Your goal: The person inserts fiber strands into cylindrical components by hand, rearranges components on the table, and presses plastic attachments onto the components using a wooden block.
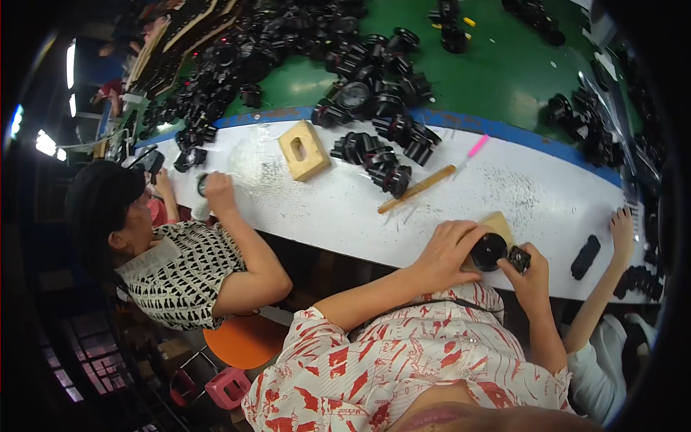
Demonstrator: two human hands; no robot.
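Observation:
Near the table's front edge, my left hand is closed around a round black cup-shaped part, its dark open end showing. My right hand pinches a small black part with some shiny detail, close beside the round one. Partly hidden behind my left hand is a pale wooden block. Beyond my hands lie a brown wooden stick and a pink pen-like stick.
Piles of black parts cover the green surface and reach the white tabletop. A wooden block with a hole stands left of centre. One co-worker sits at left; another person's hand rests at right near a black piece.

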